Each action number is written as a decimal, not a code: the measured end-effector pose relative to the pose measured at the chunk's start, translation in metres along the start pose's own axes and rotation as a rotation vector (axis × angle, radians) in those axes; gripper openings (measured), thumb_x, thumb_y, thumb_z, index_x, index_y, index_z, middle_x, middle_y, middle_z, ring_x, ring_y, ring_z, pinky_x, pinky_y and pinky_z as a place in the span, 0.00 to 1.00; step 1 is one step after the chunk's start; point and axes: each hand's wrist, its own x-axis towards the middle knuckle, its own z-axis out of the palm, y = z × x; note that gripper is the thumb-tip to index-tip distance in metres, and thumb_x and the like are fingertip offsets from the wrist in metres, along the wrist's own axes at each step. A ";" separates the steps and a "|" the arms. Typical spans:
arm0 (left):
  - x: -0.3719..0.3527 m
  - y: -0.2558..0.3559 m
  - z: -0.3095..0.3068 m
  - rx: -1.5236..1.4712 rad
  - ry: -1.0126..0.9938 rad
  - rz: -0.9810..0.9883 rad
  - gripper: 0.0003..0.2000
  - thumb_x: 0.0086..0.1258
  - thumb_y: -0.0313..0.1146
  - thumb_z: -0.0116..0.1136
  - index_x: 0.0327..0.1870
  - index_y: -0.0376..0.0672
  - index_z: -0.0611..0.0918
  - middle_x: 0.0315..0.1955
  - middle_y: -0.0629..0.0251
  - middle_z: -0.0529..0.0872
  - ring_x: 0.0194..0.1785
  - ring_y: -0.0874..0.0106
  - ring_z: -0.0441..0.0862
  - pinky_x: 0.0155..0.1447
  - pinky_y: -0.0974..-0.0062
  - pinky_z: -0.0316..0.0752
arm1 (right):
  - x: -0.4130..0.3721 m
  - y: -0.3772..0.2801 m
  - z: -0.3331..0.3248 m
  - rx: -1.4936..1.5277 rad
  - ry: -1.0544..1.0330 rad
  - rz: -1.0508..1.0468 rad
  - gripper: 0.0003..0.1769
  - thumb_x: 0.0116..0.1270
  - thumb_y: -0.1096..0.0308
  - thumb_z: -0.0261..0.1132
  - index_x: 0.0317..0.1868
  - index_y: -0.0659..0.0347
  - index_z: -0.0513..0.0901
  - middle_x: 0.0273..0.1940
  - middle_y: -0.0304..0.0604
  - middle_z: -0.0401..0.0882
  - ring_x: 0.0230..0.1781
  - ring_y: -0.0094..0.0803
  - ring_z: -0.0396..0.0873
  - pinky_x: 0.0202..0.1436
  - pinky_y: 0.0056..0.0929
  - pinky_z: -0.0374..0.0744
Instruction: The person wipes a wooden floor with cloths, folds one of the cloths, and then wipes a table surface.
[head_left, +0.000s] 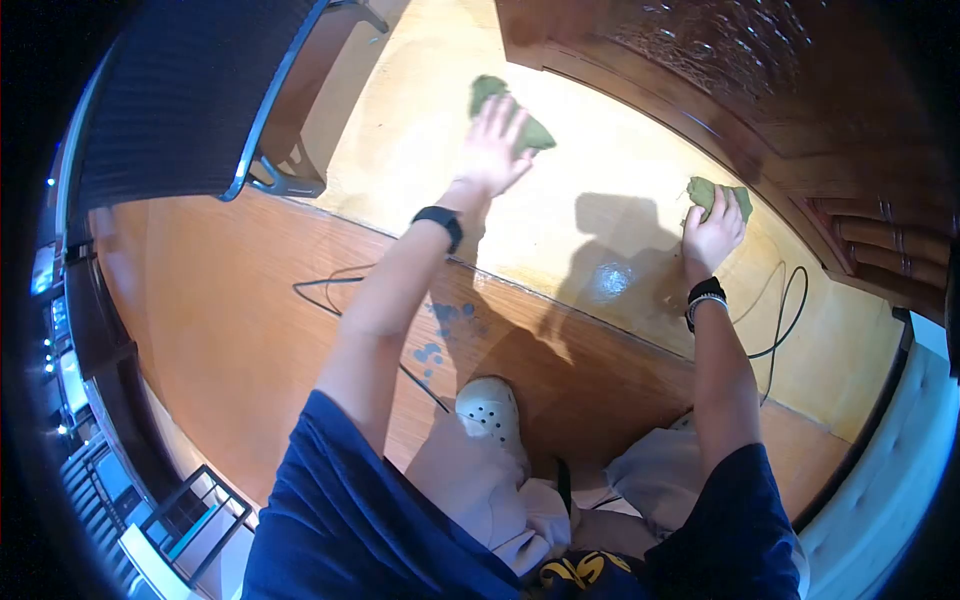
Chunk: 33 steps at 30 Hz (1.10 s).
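Note:
My left hand (pixel 494 150) lies flat on a green cloth (pixel 538 136) on the pale yellow floor, its fingers spread over the cloth. Off to the right, my right hand (pixel 714 236) rests on a second green cloth (pixel 704 190), its fingers bent over the cloth's near part. That cloth is bunched up close to the dark wooden furniture. Wet shine (pixel 612 280) shows on the floor between my hands.
Dark wooden furniture (pixel 690 105) borders the top right. A dark chair (pixel 190 110) stands at the upper left. Thin black cable (pixel 790 325) loops at the right, with more cable left of my shoe (pixel 488 408). Blue-grey spots (pixel 428 353) mark the brown floor.

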 end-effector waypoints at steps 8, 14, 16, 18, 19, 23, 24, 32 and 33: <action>-0.145 -0.149 -0.048 0.254 -0.052 -0.398 0.31 0.67 0.44 0.44 0.70 0.45 0.55 0.68 0.51 0.55 0.72 0.53 0.49 0.73 0.60 0.46 | 0.001 0.002 0.002 -0.017 0.037 -0.025 0.23 0.56 0.62 0.55 0.54 0.54 0.75 0.57 0.46 0.72 0.59 0.40 0.68 0.64 0.46 0.60; -0.175 -0.145 -0.056 0.230 -0.047 -0.287 0.29 0.68 0.42 0.45 0.68 0.40 0.58 0.68 0.51 0.56 0.71 0.50 0.50 0.73 0.60 0.49 | -0.002 0.001 0.001 -0.018 0.044 -0.031 0.23 0.56 0.62 0.56 0.55 0.53 0.75 0.56 0.45 0.72 0.59 0.40 0.68 0.64 0.46 0.60; -0.175 -0.132 -0.055 0.139 -0.039 -0.289 0.27 0.70 0.40 0.42 0.68 0.37 0.58 0.68 0.50 0.55 0.71 0.49 0.48 0.74 0.60 0.46 | 0.000 -0.001 -0.001 -0.006 0.036 -0.029 0.23 0.56 0.62 0.56 0.55 0.54 0.75 0.56 0.45 0.72 0.58 0.40 0.68 0.64 0.47 0.59; -0.177 -0.114 -0.049 0.013 -0.037 -0.269 0.26 0.71 0.38 0.39 0.68 0.37 0.58 0.69 0.49 0.53 0.72 0.50 0.46 0.74 0.61 0.44 | 0.001 0.000 0.001 -0.004 0.050 -0.035 0.23 0.56 0.62 0.56 0.55 0.54 0.75 0.56 0.45 0.72 0.58 0.41 0.68 0.64 0.47 0.59; -0.177 -0.099 -0.049 -0.009 -0.045 -0.233 0.26 0.71 0.38 0.38 0.68 0.36 0.57 0.69 0.49 0.51 0.73 0.50 0.45 0.75 0.61 0.43 | 0.000 0.000 0.002 -0.005 0.056 -0.031 0.23 0.56 0.62 0.56 0.55 0.54 0.75 0.56 0.45 0.72 0.58 0.41 0.68 0.64 0.47 0.59; -0.188 -0.016 -0.057 -0.172 -0.259 -0.016 0.29 0.66 0.35 0.45 0.67 0.34 0.58 0.70 0.47 0.50 0.72 0.50 0.47 0.74 0.57 0.47 | -0.001 0.002 0.002 0.005 0.055 -0.033 0.23 0.57 0.62 0.56 0.55 0.54 0.75 0.56 0.45 0.72 0.59 0.41 0.68 0.64 0.47 0.59; -0.191 0.013 -0.064 -0.192 -0.282 0.121 0.31 0.61 0.29 0.49 0.67 0.32 0.58 0.69 0.47 0.53 0.72 0.53 0.50 0.73 0.54 0.47 | 0.000 0.002 0.003 0.003 0.053 -0.036 0.23 0.57 0.62 0.56 0.55 0.54 0.75 0.56 0.45 0.72 0.59 0.41 0.67 0.64 0.47 0.59; -0.219 0.160 -0.021 -0.315 -0.179 0.825 0.30 0.65 0.51 0.44 0.63 0.38 0.69 0.66 0.51 0.62 0.70 0.58 0.57 0.74 0.60 0.47 | -0.004 0.006 0.005 -0.008 0.025 -0.010 0.23 0.58 0.60 0.56 0.55 0.51 0.75 0.58 0.45 0.71 0.61 0.39 0.66 0.66 0.49 0.57; -0.213 0.156 -0.022 -0.316 -0.177 0.827 0.30 0.65 0.51 0.44 0.63 0.38 0.69 0.66 0.51 0.62 0.70 0.58 0.57 0.74 0.60 0.47 | -0.003 0.006 0.006 -0.010 0.026 -0.010 0.23 0.58 0.60 0.56 0.55 0.51 0.75 0.58 0.45 0.71 0.61 0.39 0.66 0.66 0.49 0.57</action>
